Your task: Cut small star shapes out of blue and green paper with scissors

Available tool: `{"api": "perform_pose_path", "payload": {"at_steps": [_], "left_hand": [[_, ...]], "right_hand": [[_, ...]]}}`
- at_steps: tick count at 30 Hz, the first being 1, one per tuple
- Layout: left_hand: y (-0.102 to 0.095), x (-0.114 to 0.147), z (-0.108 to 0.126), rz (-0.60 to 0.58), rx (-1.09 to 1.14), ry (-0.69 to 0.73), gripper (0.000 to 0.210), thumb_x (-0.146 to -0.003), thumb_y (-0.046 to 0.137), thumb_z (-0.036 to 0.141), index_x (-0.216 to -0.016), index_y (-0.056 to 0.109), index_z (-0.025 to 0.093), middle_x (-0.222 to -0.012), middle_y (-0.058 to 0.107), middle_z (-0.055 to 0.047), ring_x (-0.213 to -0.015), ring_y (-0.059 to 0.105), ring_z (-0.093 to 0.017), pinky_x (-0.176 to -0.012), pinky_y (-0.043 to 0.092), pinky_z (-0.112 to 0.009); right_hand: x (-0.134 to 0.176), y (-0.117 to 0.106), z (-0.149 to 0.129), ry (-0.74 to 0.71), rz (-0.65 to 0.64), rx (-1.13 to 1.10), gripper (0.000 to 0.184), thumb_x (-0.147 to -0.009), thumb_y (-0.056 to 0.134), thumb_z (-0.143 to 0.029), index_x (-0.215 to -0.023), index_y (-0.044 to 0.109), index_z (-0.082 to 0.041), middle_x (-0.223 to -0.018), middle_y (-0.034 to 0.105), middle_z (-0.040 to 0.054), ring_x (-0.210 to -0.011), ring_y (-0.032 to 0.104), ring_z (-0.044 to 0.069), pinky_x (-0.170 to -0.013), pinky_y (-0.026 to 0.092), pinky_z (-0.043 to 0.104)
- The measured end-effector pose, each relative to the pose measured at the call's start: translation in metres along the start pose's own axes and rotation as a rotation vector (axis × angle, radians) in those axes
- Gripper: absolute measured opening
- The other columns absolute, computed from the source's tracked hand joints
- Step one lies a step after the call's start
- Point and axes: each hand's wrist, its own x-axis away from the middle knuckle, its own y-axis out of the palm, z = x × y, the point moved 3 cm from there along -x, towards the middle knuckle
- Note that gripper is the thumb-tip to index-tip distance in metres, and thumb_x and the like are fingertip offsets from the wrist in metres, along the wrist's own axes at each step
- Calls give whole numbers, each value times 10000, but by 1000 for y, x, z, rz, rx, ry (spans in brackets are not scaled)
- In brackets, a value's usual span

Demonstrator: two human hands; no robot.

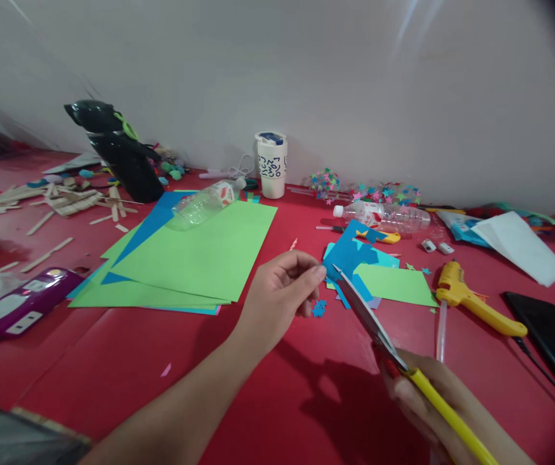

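My left hand [282,284] is closed in a pinch, its thumb and fingertips at the left edge of a piece of blue paper [347,258] with a jagged, cut outline. In my right hand [409,399] is a pair of scissors [371,323] with yellow handles. Its blades look nearly closed, and the tips point at the blue paper. Small blue paper stars [319,309] lie on the red table just below my left fingertips. Behind the held paper rests a light green sheet [396,283]. My right fingers are partly hidden by the scissors.
Large green sheets [199,255] lie left, topped by a plastic bottle [207,201]. Another bottle [386,217], a yellow cutter [386,237], a yellow glue gun [475,300] and a black phone [548,342] are right. A white tumbler [272,169] and black bottle [122,155] stand behind.
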Motion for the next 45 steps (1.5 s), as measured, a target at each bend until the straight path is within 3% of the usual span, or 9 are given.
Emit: {"api": "perform_pose_path", "payload": {"at_steps": [4, 8, 13, 19, 24, 33, 40, 45], "left_hand": [[6, 0, -7, -81, 134, -92, 212, -751, 601, 332, -666, 500, 167, -529, 524, 49, -394, 429, -38, -398, 322, -168], [6, -1, -8, -89, 191, -97, 170, -740, 615, 282, -677, 503, 170, -540, 529, 56, -419, 452, -35, -423, 336, -160], [3, -1, -6, -108, 159, -89, 104, -736, 606, 247, -708, 537, 174, -519, 499, 60, -426, 438, -40, -440, 350, -168], [3, -3, -10, -123, 83, -148, 131, -709, 630, 280, -717, 553, 174, -512, 451, 63, -421, 358, -40, -391, 275, -164], [2, -7, -17, -46, 47, -94, 124, -683, 656, 266, -728, 602, 163, -614, 516, 37, -531, 427, -52, -510, 354, -177], [6, -7, -19, -125, 128, -130, 134, -729, 617, 250, -709, 562, 129, -630, 598, -7, -573, 535, -83, -604, 435, -224], [5, -10, -25, -128, 107, -164, 143, -704, 637, 250, -695, 562, 128, -615, 598, -9, -565, 543, -90, -591, 445, -227], [3, -14, -29, -120, 69, -146, 172, -699, 640, 288, -707, 563, 134, -626, 598, -11, -554, 535, -90, -589, 437, -228]], "right_hand": [[-1, 0, 2, -25, 62, 81, 473, -636, 581, -678, -555, 507, -218, -494, 476, -12, -517, 483, 165, -474, 435, 228], [0, -2, 1, -33, 50, 79, 449, -642, 601, -651, -582, 550, -209, -539, 536, 6, -559, 525, 181, -499, 463, 231], [5, -3, -3, -49, 11, 38, 512, -674, 520, -701, -617, 570, -194, -564, 567, 18, -543, 533, 168, -508, 477, 229], [4, 0, -4, -26, -1, 5, 507, -670, 523, -701, -614, 561, -199, -562, 572, 13, -536, 536, 166, -526, 491, 235], [0, 2, 1, 60, -53, -57, 511, -649, 528, -714, -589, 546, -206, -530, 550, 0, -515, 540, 170, -503, 494, 235], [1, 0, -3, 64, -67, -54, 525, -645, 514, -725, -565, 518, -207, -493, 534, -9, -513, 547, 170, -500, 481, 234], [-2, -2, -7, 80, -119, -114, 507, -628, 550, -703, -534, 456, -213, -468, 482, -25, -466, 490, 142, -424, 412, 216], [-3, 2, 3, 171, -104, -155, 478, -701, 482, -677, -580, 428, -218, -368, 342, -89, -306, 318, 73, -310, 290, 180]]}}
